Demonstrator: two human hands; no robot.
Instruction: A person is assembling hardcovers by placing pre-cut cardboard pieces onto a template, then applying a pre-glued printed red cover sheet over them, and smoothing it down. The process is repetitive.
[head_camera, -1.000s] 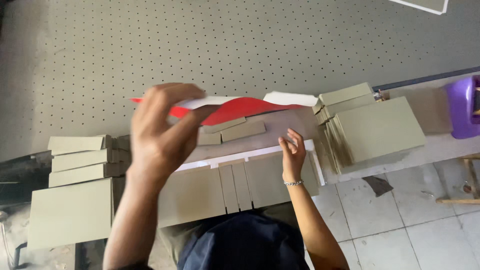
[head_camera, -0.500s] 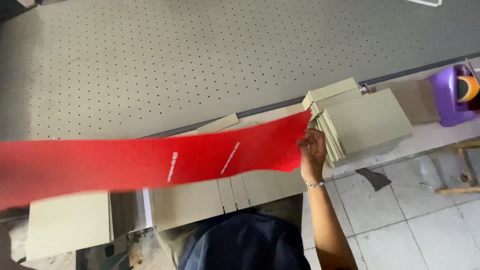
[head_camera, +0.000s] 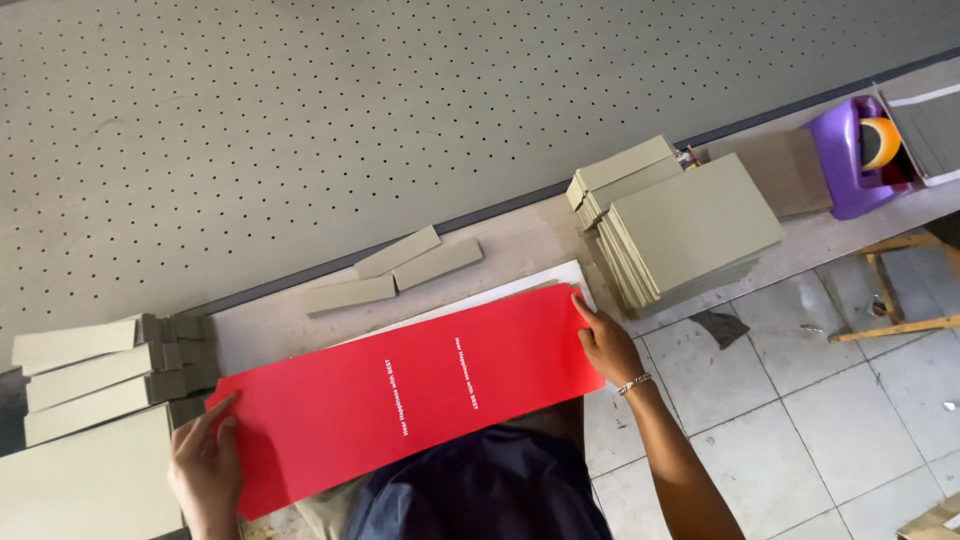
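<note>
My left hand (head_camera: 207, 462) and right hand (head_camera: 603, 340), both open, press the red sheet (head_camera: 400, 390) flat on the counter (head_camera: 520, 245); purple dispenser (head_camera: 850, 160) holds a tape roll (head_camera: 880, 140).

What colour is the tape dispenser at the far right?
Purple tape dispenser, holding a yellow-orange roll; head view.

A long red printed sheet (head_camera: 400, 395) lies flat across the table (head_camera: 520, 245). The left hand (head_camera: 205, 465) presses its left end, the right hand (head_camera: 605, 345) its right edge. Stacks of grey boards (head_camera: 690, 225) stand just beside the right hand.
</note>
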